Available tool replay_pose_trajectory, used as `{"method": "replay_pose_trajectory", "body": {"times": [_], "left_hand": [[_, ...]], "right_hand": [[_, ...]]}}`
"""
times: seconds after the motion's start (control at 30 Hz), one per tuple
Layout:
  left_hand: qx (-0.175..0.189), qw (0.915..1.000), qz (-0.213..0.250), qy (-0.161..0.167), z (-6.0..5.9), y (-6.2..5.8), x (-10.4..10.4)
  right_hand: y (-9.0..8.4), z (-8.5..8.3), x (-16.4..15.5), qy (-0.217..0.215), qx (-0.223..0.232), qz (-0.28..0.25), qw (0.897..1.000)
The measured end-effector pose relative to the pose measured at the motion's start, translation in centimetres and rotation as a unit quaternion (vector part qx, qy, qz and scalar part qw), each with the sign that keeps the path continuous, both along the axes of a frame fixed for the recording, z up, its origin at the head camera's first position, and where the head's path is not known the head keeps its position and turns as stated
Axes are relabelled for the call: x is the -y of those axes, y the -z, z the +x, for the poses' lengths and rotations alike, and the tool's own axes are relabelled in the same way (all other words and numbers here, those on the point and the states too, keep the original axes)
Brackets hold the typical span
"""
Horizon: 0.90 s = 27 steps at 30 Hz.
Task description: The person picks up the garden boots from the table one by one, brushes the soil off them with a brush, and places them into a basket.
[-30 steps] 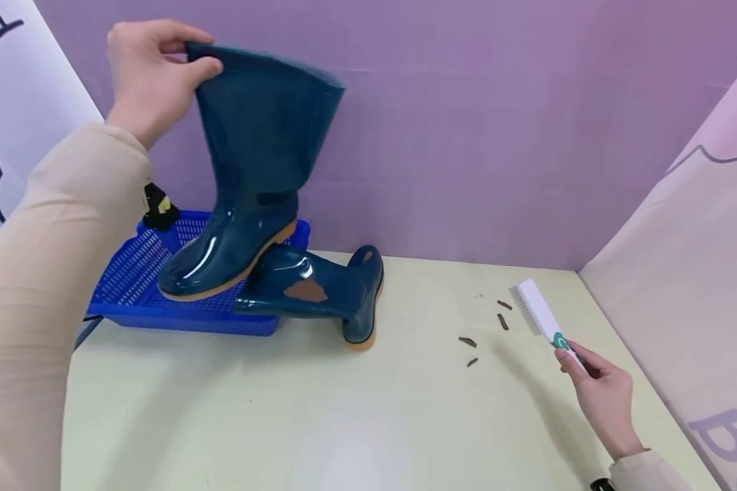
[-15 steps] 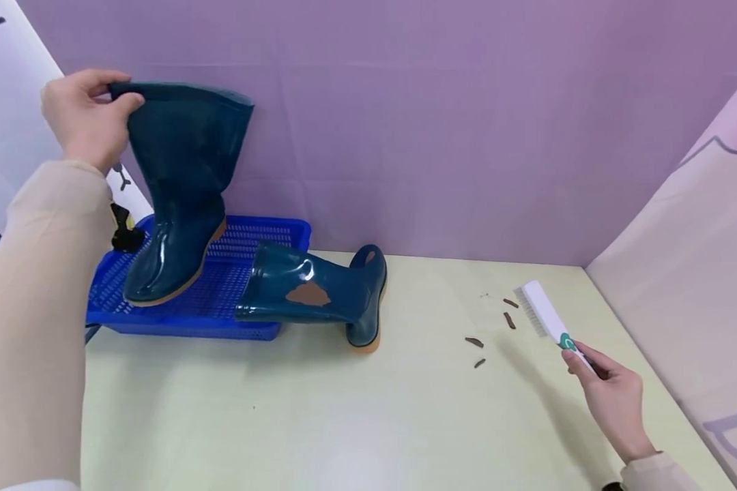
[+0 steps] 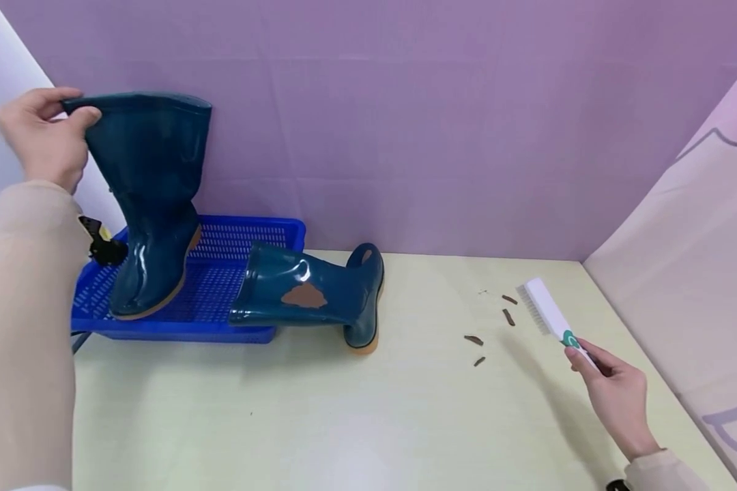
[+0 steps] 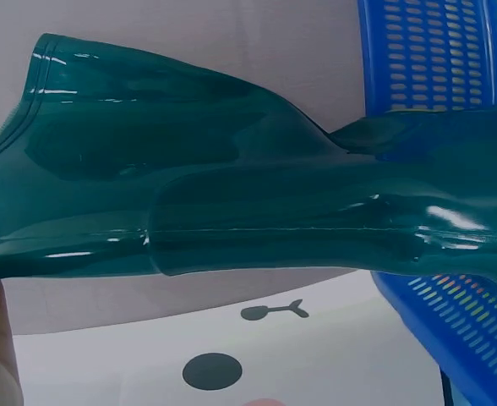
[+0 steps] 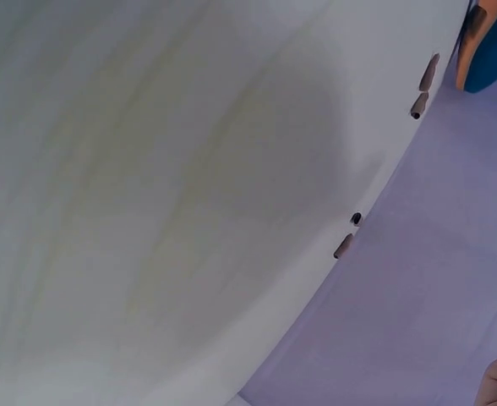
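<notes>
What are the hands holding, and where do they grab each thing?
The left hand pinches the top rim of the upright boot, which stands in the blue basket. The right hand grips the handle end of the white brush.

A pale yellow-green table [image 3: 319, 423] fills the lower half of the frame, meeting a purple wall along its far edge. At centre left a blue perforated basket [image 3: 239, 239] sits on the tabletop, and just right of it a dark teal rubber boot [image 3: 319, 296] with a brown patch lies on its side, its sole end on the table and its shaft mouth resting against the basket's front rim. Right of centre, four small brown scraps [image 3: 474, 339] lie scattered on the bare surface, well apart from the boot.
</notes>
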<state>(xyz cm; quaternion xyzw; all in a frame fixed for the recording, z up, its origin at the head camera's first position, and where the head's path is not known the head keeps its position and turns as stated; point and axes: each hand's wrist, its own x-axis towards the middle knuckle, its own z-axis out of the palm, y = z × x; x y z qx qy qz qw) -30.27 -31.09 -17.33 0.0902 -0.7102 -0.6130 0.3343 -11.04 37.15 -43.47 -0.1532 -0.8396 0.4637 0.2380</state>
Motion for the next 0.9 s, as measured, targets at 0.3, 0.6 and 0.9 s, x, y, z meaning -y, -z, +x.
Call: {"method": "replay_pose_trajectory", "body": {"times": [0.3, 0.6, 0.9], "left_hand": [[-0.019, 0.9990, 0.027, 0.029, 0.0, 0.1, 0.5], [-0.043, 0.9959, 0.048, 0.063, 0.1, 0.7, -0.3], [-0.052, 0.9925, 0.071, 0.085, 1.1, 0.0, -1.2]], "right_hand": [[0.4, -0.3, -0.3, 0.002, 0.010, -0.004, 1.000], [-0.8, 0.2, 0.1, -0.016, 0.013, -0.006, 1.000], [-0.4, 0.1, -0.2, 0.006, 0.030, 0.004, 1.000]]}}
